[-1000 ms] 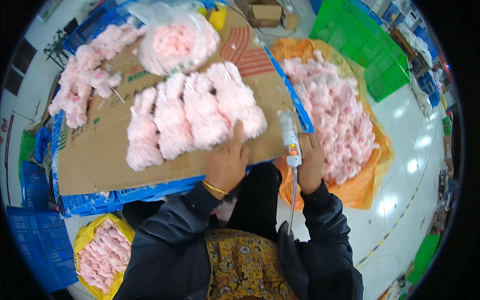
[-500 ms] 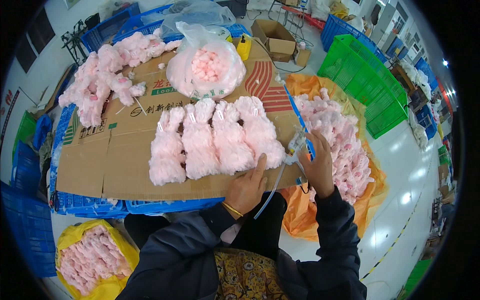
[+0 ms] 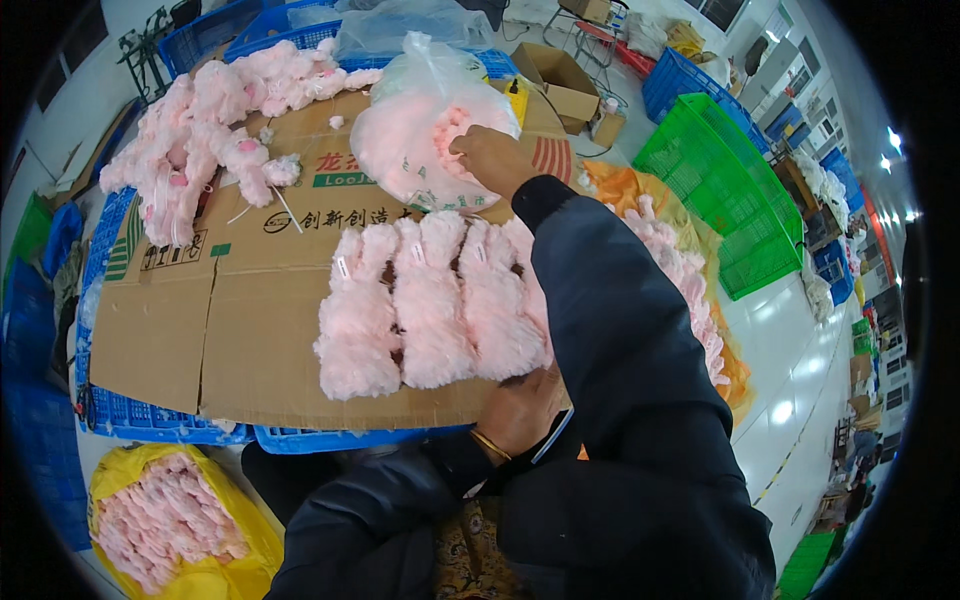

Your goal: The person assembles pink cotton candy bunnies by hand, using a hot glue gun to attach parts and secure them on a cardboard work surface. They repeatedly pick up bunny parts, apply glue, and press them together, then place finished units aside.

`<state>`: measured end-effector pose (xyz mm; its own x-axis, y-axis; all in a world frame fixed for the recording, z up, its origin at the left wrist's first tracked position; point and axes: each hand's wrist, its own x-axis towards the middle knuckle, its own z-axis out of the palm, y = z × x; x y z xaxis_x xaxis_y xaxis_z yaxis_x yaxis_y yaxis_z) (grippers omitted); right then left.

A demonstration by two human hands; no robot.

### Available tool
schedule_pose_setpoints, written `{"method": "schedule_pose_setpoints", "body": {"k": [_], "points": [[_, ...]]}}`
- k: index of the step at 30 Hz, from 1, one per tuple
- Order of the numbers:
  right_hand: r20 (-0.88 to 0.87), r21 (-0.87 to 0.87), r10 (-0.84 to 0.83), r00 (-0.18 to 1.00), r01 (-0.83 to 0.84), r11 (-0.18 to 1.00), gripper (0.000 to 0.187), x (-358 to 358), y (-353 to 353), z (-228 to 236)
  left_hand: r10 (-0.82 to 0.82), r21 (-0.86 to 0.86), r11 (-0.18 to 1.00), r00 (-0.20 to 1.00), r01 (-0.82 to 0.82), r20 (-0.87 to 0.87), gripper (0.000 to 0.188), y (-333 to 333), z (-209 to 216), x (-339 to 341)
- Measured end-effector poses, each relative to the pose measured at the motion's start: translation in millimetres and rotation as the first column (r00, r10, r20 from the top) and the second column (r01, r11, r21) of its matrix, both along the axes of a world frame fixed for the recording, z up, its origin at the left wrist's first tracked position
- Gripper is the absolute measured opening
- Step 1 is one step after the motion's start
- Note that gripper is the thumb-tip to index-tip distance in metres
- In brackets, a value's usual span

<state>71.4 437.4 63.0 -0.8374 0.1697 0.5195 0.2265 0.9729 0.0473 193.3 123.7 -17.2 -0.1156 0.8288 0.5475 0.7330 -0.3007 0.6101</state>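
Observation:
My right hand (image 3: 488,160) reaches into the mouth of a clear plastic bag (image 3: 400,150). Its curled fingertips are among small pink pompoms (image 3: 450,125), and what they pinch is hidden. Near the front edge of the cardboard, my left hand (image 3: 520,412) lies at the lower ends of the pink plush pieces; my right sleeve and the plush partly cover its fingers. Several of these fluffy pieces, such as one plush piece (image 3: 432,310), lie side by side with small white tags. A thin translucent glue stick (image 3: 553,436) shows beside my left hand.
Flattened cardboard (image 3: 270,340) covers blue crates (image 3: 160,415). Pink plush animals (image 3: 200,120) are heaped at the far left. A yellow sack (image 3: 245,530) of plush stands at lower left, an orange sack (image 3: 735,385) at right. Beyond are a green crate (image 3: 715,190) and an open carton (image 3: 555,85).
My right hand has left the glue gun at the table's right side and moved up-left into the pompom bag. My right arm now covers the rightmost plush piece. The view has shifted slightly.

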Motion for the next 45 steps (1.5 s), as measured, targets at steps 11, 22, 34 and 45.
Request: {"method": "schedule_pose_setpoints", "body": {"k": [11,22,34,45], "points": [[0.170,0.019,-0.188,0.967,0.188,0.982,0.012,-32.7,19.6,-4.0,-0.120,-0.088,0.988,0.987,0.129,0.102,0.052,-3.7,-13.1,-0.7],[-0.156,-0.751,-0.054,0.986,-0.083,0.655,0.014,113.6,-140.9,95.1,-0.170,-0.005,0.984,0.948,0.178,0.268,0.045,-34.4,30.2,-13.4],[-0.130,-0.485,0.107,0.986,-0.157,0.860,0.014,177.0,-268.8,88.6,-0.091,0.148,0.988,0.656,-0.033,0.749,0.042,-82.0,93.2,-71.3],[-0.265,-0.782,-0.005,0.964,-0.212,0.586,0.017,168.4,-321.8,43.1,-0.111,0.092,0.986,0.139,0.139,0.984,0.016,-112.1,69.9,-82.7]]}}
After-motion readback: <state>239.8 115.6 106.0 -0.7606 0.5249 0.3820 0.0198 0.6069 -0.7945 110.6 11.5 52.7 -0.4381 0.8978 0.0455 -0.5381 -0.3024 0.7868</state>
